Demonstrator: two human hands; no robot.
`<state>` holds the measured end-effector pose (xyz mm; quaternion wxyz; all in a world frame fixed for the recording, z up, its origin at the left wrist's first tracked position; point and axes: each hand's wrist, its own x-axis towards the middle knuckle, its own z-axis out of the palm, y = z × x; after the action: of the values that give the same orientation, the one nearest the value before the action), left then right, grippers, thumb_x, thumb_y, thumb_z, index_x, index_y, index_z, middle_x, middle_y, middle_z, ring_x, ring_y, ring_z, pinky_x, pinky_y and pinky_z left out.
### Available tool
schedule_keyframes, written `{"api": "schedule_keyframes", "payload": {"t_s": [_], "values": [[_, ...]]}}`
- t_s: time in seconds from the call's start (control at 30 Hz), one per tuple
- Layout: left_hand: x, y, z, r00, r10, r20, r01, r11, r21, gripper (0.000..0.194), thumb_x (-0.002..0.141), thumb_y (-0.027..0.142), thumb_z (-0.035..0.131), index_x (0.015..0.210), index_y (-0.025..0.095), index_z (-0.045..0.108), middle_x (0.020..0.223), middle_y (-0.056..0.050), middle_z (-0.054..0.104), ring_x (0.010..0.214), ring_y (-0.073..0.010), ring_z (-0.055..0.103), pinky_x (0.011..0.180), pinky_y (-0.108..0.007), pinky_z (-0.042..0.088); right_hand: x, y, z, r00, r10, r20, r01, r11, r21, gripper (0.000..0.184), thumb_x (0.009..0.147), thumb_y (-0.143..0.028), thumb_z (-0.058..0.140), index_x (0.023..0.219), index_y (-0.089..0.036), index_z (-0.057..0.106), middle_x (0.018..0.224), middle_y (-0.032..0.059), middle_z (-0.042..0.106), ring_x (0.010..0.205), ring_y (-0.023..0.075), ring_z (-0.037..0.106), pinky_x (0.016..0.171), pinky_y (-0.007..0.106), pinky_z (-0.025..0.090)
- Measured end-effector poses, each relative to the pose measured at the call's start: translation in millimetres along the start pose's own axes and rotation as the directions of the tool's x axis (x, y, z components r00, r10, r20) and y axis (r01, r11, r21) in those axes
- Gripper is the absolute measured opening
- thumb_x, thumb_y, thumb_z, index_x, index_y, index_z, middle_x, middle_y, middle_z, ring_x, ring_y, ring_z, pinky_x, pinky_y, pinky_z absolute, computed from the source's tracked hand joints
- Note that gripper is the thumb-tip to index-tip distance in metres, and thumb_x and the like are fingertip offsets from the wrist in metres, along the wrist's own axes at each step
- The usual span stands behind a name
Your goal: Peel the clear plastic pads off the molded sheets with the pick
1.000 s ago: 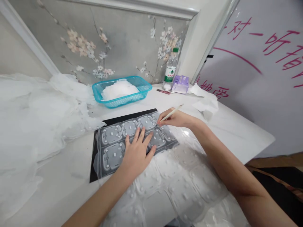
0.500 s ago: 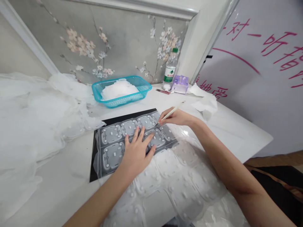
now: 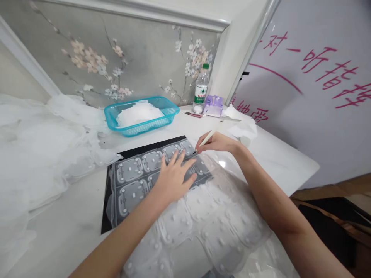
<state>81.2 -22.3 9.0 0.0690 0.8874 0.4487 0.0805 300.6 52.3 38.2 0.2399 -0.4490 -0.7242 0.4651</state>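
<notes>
A translucent moulded plastic sheet (image 3: pixel 131 193) with rows of rounded squares lies partly over a black board (image 3: pixel 106 208) on the white table. My left hand (image 3: pixel 174 179) rests flat on the sheet with its fingers spread. Up and to the right, my right hand (image 3: pixel 213 143) pinches a slim white pen-like tool (image 3: pixel 209 136), its dark tip against the sheet near the board's right side. Whether that tip is a blade or a point is too small to tell. Towards me, the sheet's nearer part (image 3: pixel 199 202) spreads past the board over the table.
A large pile of translucent white sheets (image 3: pixel 37 154) covers the table's left side. Along the back stand a blue basket (image 3: pixel 136 130) of white pieces, a water bottle (image 3: pixel 201 90) and a purple tissue pack (image 3: pixel 213 106). Small red-handled snips (image 3: pixel 193 114) and crumpled white paper (image 3: pixel 245 129) lie nearby.
My left hand has slid a little to the right across the sheet, covering different squares. The tool's tip has shifted slightly right along the sheet. The camera view has turned a little to the right.
</notes>
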Motion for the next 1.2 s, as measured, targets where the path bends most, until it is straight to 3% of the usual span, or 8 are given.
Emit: {"api": "schedule_keyframes", "payload": {"t_s": [0.2, 0.37, 0.57, 0.7, 1.0, 1.2], "values": [[12, 4, 14.8, 1.000, 0.015, 0.014, -0.014, 0.999, -0.035, 0.046, 0.092, 0.051, 0.032, 0.135, 0.038, 0.041, 0.150, -0.008, 0.031, 0.140, -0.0310, 0.022, 0.103, -0.068, 0.020, 1, -1, 3, 1.000, -0.007, -0.020, 0.006, 1.000, -0.029, 0.015, 0.066, -0.026, 0.067, 0.076, -0.015, 0.067, 0.069, 0.0012, 0.068, 0.068, 0.0138, 0.064, 0.064, 0.024, 0.050], [9, 3, 15.2, 1.000, 0.011, 0.015, -0.011, 0.999, -0.037, 0.046, 0.091, 0.052, 0.034, 0.135, 0.039, 0.041, 0.150, -0.008, 0.030, 0.140, -0.0305, 0.020, 0.104, -0.068, 0.017, 0, -5, 5, 0.998, -0.052, -0.025, 0.049, 0.991, -0.127, 0.013, 0.068, -0.024, 0.064, 0.076, -0.014, 0.067, 0.068, 0.0015, 0.067, 0.067, 0.0130, 0.062, 0.061, 0.023, 0.049], [10, 4, 14.0, 0.999, 0.012, 0.032, -0.012, 1.000, -0.026, 0.046, 0.091, 0.053, 0.034, 0.135, 0.039, 0.041, 0.151, -0.007, 0.028, 0.140, -0.0297, 0.020, 0.104, -0.068, 0.017, -5, -1, -10, 0.998, -0.025, -0.055, 0.011, 0.970, -0.242, 0.010, 0.066, -0.023, 0.064, 0.072, -0.016, 0.068, 0.066, 0.0011, 0.067, 0.062, 0.0129, 0.060, 0.055, 0.022, 0.046], [10, 4, 13.5, 0.999, 0.013, 0.036, -0.013, 1.000, -0.016, 0.046, 0.092, 0.053, 0.032, 0.136, 0.040, 0.039, 0.151, -0.008, 0.028, 0.141, -0.0292, 0.019, 0.104, -0.068, 0.017, -7, 3, -14, 0.997, 0.010, -0.072, -0.025, 0.976, -0.215, 0.010, 0.065, -0.021, 0.063, 0.073, -0.016, 0.067, 0.065, 0.0010, 0.068, 0.064, 0.0142, 0.063, 0.056, 0.022, 0.047], [10, 7, 11.6, 0.999, -0.006, 0.051, 0.007, 1.000, -0.020, 0.046, 0.092, 0.053, 0.032, 0.135, 0.039, 0.041, 0.151, -0.010, 0.028, 0.141, -0.0303, 0.017, 0.103, -0.068, 0.018, 0, 0, 0, 0.996, -0.052, -0.071, 0.040, 0.986, -0.162, 0.013, 0.069, -0.030, 0.064, 0.072, -0.017, 0.065, 0.065, 0.0004, 0.068, 0.066, 0.0149, 0.067, 0.060, 0.022, 0.050], [7, -1, 12.4, 0.999, 0.011, 0.052, -0.011, 1.000, 0.000, 0.048, 0.091, 0.056, 0.032, 0.136, 0.041, 0.038, 0.151, -0.006, 0.027, 0.140, -0.0326, 0.018, 0.102, -0.071, 0.018, 1, -2, 5, 0.978, -0.077, -0.192, 0.065, 0.995, -0.069, 0.022, 0.074, -0.037, 0.065, 0.070, -0.015, 0.061, 0.066, 0.0042, 0.068, 0.069, 0.0177, 0.069, 0.061, 0.023, 0.051]]}}
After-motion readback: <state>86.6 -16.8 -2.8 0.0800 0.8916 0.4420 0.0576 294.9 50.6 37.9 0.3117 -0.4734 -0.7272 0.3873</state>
